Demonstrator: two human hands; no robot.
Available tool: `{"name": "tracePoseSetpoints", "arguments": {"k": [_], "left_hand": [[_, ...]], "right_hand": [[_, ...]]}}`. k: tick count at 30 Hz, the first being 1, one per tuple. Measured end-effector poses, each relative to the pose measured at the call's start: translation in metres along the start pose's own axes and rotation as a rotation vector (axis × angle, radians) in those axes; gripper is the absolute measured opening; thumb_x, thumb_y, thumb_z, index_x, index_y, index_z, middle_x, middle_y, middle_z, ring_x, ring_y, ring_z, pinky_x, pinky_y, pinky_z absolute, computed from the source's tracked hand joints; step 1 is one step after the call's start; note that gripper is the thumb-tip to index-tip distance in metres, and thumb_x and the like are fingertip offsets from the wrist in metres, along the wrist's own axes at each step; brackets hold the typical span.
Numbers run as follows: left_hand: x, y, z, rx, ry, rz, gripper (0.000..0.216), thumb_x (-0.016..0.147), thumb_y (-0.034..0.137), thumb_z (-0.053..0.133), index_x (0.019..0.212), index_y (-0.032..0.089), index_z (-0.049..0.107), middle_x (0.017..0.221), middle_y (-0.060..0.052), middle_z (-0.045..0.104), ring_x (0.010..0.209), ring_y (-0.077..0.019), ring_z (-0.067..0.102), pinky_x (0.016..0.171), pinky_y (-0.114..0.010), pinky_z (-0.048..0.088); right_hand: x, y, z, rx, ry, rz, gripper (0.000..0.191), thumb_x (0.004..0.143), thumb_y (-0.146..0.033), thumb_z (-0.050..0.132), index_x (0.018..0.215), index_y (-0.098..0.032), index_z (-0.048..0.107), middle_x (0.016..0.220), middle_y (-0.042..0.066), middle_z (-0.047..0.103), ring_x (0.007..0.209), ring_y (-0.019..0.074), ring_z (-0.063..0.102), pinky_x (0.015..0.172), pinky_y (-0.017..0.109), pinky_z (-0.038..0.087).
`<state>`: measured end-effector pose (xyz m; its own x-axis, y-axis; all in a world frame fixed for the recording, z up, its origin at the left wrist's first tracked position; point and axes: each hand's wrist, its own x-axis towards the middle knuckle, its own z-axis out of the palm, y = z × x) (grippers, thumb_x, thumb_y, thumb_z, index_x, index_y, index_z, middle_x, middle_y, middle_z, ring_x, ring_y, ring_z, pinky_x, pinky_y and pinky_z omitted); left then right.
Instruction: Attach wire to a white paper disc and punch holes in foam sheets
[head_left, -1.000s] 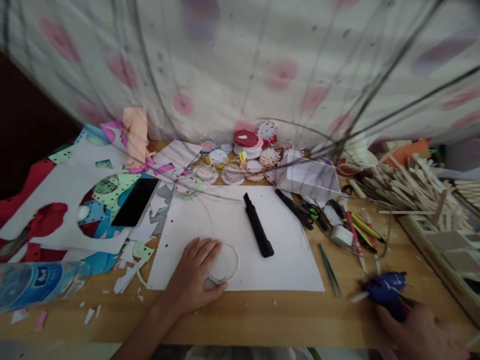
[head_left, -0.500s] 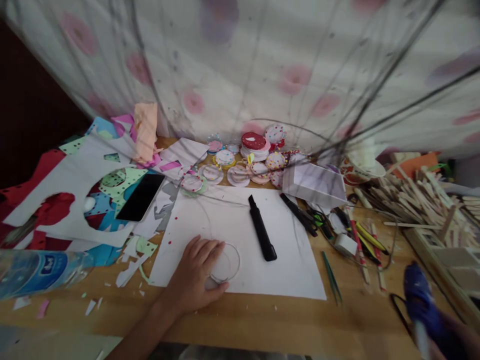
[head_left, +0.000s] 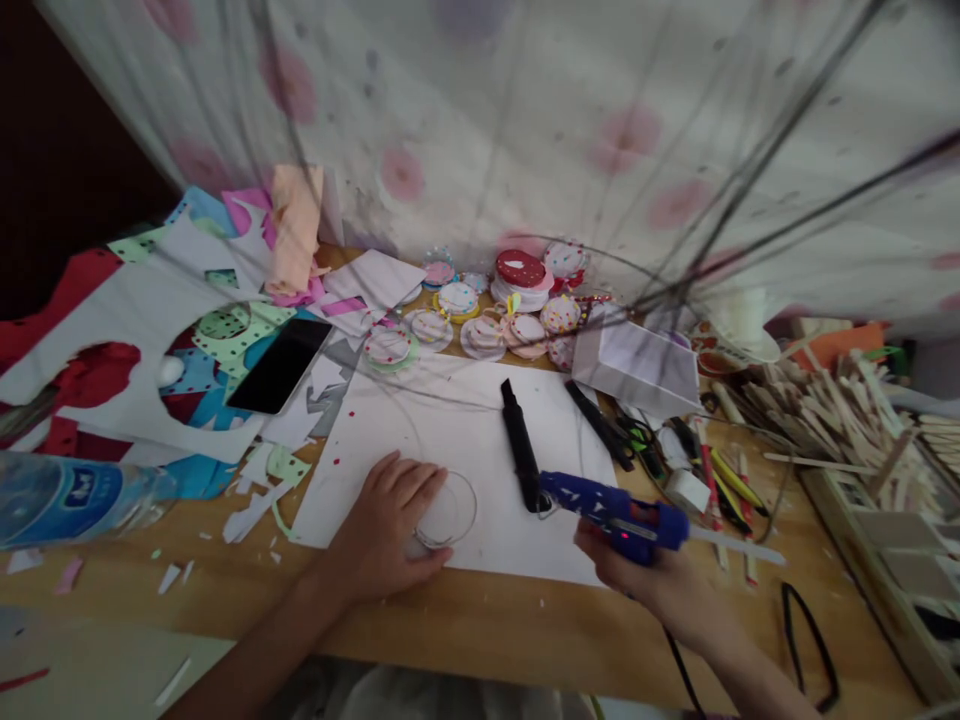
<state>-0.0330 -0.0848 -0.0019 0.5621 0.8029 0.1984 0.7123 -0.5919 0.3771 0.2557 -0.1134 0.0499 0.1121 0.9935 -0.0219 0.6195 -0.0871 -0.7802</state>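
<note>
My left hand [head_left: 391, 525] lies on the white sheet [head_left: 562, 550], fingers and thumb curled around the left side of a thin round ring [head_left: 475, 512]. The ring seems to be wire or clear plastic; its left part is hidden under my fingers. In my right hand [head_left: 660, 575] is a blue hot glue gun [head_left: 611, 510], its red light lit. A glue stick [head_left: 739, 545] sticks out of its back. The nozzle points left, close to the lower end of a black utility knife [head_left: 519, 440] on the sheet.
Behind the sheet stand several small decorated round pieces [head_left: 457, 298] and a white box [head_left: 637, 370]. Paper scraps [head_left: 202, 425], a phone [head_left: 281, 367] and a water bottle [head_left: 82, 500] lie left. Pliers [head_left: 739, 485], tweezers and many wooden sticks [head_left: 832, 410] are at right.
My right hand has brought the glue gun from the lower right corner leftward, over the sheet's right side. My left hand keeps its hold on the ring. The view has shifted slightly.
</note>
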Motion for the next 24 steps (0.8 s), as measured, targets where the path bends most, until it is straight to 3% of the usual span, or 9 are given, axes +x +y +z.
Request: {"name": "tracePoseSetpoints", "arguments": {"k": [5, 9, 17, 20, 24], "left_hand": [[0.0, 0.0, 0.001, -0.023, -0.009, -0.018, 0.066, 0.075, 0.044, 0.058, 0.131, 0.012, 0.047, 0.125, -0.013, 0.056, 0.116, -0.0297, 0.044, 0.109, -0.051, 0.021], [0.0, -0.001, 0.002, -0.051, -0.006, -0.019, 0.067, 0.075, 0.047, 0.058, 0.131, 0.012, 0.047, 0.126, -0.012, 0.055, 0.116, -0.0298, 0.043, 0.109, -0.05, 0.02], [-0.003, -0.002, 0.003, -0.051, -0.001, -0.007, 0.068, 0.077, 0.048, 0.056, 0.133, 0.01, 0.046, 0.127, -0.013, 0.055, 0.117, -0.0301, 0.042, 0.11, -0.051, 0.019], [-0.003, -0.002, 0.004, -0.05, -0.003, -0.012, 0.069, 0.077, 0.048, 0.055, 0.134, 0.01, 0.045, 0.128, -0.012, 0.054, 0.117, -0.0303, 0.042, 0.11, -0.051, 0.019], [-0.003, -0.002, 0.004, -0.044, -0.018, -0.011, 0.069, 0.078, 0.048, 0.053, 0.135, 0.01, 0.043, 0.129, -0.013, 0.053, 0.118, -0.0303, 0.043, 0.111, -0.051, 0.018]], "right_hand": [[0.019, -0.012, 0.014, 0.063, -0.298, 0.183, 0.021, 0.072, -0.04, 0.062, 0.069, -0.019, 0.063, 0.05, -0.004, 0.055, 0.042, 0.0118, 0.047, 0.038, 0.023, 0.04], [0.028, -0.014, 0.022, 0.022, -0.4, 0.227, 0.022, 0.074, -0.04, 0.06, 0.08, -0.019, 0.061, 0.059, -0.002, 0.058, 0.045, 0.0116, 0.048, 0.042, 0.024, 0.041], [0.037, -0.02, 0.035, -0.108, -0.455, 0.131, 0.013, 0.075, -0.033, 0.054, 0.074, -0.02, 0.056, 0.049, -0.007, 0.043, 0.045, 0.0106, 0.04, 0.043, 0.023, 0.034], [0.039, -0.019, 0.036, -0.168, -0.433, 0.052, 0.014, 0.075, -0.033, 0.052, 0.07, -0.02, 0.054, 0.055, -0.005, 0.049, 0.051, 0.0123, 0.045, 0.047, 0.024, 0.036], [0.042, -0.012, 0.035, -0.217, -0.419, -0.025, 0.014, 0.075, -0.03, 0.051, 0.079, -0.019, 0.059, 0.067, -0.001, 0.06, 0.062, 0.0163, 0.054, 0.056, 0.026, 0.042]]}}
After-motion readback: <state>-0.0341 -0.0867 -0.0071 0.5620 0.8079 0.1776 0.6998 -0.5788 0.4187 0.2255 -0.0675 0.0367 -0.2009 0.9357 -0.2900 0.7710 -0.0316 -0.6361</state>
